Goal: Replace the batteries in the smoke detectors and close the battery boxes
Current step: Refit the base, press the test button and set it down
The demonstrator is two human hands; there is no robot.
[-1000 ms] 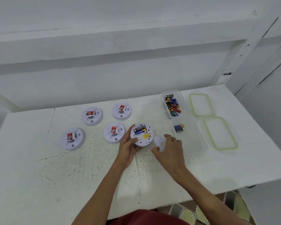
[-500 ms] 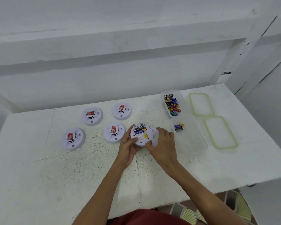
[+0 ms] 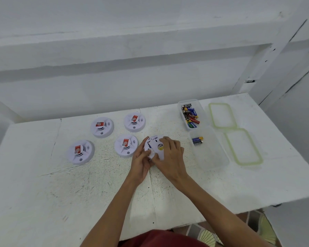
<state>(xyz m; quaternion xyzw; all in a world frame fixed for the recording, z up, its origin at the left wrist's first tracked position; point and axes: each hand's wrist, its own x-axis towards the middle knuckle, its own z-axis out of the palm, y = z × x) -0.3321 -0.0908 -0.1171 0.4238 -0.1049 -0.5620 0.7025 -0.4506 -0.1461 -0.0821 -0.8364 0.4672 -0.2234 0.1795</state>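
A white round smoke detector point(image 3: 149, 146) lies back-side up on the white table point(image 3: 43, 184), its batteries now mostly covered by a white battery cover point(image 3: 157, 147). My left hand point(image 3: 141, 161) grips the detector's left rim. My right hand point(image 3: 169, 157) holds the cover over the battery bay, fingers curled round its far edge and thumb on its near edge. Several more detectors lie face up to the left, the nearest one point(image 3: 126, 145) beside my left hand. A clear box point(image 3: 202, 116) holds several batteries; a second clear box point(image 3: 212, 154) holds two batteries point(image 3: 197, 140).
Two green-rimmed clear lids point(image 3: 222, 115) point(image 3: 243, 146) lie at the right of the boxes. A white wall and ledge run behind the table. The table's front edge is just below my forearms, with patterned floor beyond at the lower right.
My right hand carried the white cover from the table right of the detector onto its back, hiding most of the batteries. My left hand stayed on the detector's rim.
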